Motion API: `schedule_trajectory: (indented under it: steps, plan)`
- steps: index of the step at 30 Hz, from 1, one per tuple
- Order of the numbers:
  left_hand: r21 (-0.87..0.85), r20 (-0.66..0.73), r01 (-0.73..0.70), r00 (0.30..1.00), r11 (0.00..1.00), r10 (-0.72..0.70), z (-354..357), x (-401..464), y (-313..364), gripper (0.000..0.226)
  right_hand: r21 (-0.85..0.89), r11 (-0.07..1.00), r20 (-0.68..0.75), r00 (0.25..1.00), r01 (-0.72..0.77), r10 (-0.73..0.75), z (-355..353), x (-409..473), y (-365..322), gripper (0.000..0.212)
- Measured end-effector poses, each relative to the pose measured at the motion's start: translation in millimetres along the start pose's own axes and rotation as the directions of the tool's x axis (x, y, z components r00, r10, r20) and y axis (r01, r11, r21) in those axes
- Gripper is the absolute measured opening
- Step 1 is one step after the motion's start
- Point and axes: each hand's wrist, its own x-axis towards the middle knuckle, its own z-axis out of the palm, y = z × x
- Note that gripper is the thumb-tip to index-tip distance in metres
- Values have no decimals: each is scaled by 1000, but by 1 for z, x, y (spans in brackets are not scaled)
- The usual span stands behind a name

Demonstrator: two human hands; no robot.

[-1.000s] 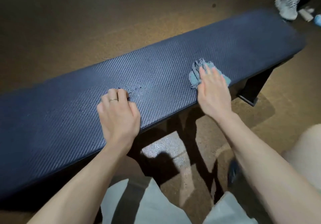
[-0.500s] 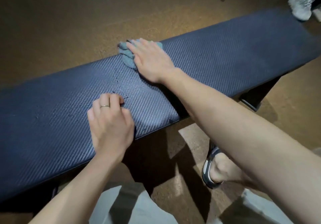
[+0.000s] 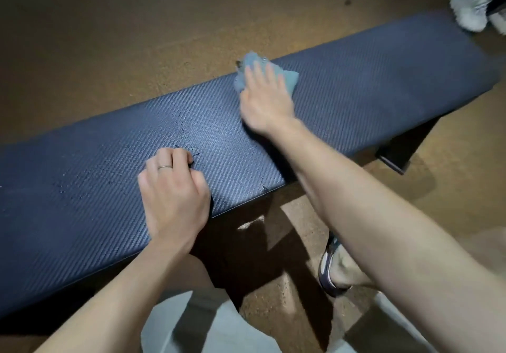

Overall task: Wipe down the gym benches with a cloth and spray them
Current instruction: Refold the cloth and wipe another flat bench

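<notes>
A long dark blue padded bench [image 3: 369, 84] with a woven texture runs across the view from lower left to upper right. My right hand [image 3: 264, 98] lies flat with straight fingers on a light blue cloth [image 3: 289, 79], pressing it onto the pad near the far edge. My left hand [image 3: 175, 188] rests on the pad near the front edge, fingers curled under, a ring on one finger, nothing visible in it. Small wet droplets [image 3: 189, 144] dot the pad between and left of my hands. No spray bottle is in view.
Brown speckled floor [image 3: 137, 38] surrounds the bench. A black bench leg [image 3: 402, 147] stands under the right end. My sandalled foot [image 3: 335, 267] is on the floor below my right arm. Another person's white sneaker [image 3: 471, 7] is at the top right, just past the bench end.
My right hand swept the cloth from the front edge across to the far edge and leftward, then back toward the right along the far edge. My left hand stayed in place.
</notes>
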Motion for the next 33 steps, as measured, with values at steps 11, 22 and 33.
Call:
schedule_trajectory:
  steps: [11, 22, 33]
  plan:
    - [-50, 6, -6, 1000, 999, 7, -2, -5, 1, 18, -84, 994, -35, 997, -76, 74, -28, 31, 158, 50]
    - [-12, 22, 6, 1000, 1000, -5, 1, 0, -1, 20, 30, 912, 27, 912, 409, -410, 21, -88, -47, 59]
    - [-50, 19, 1, 1000, 999, 0, -3, -1, -1, 17, 87, 981, -76, 980, -176, 182, 4, -104, 71, 67]
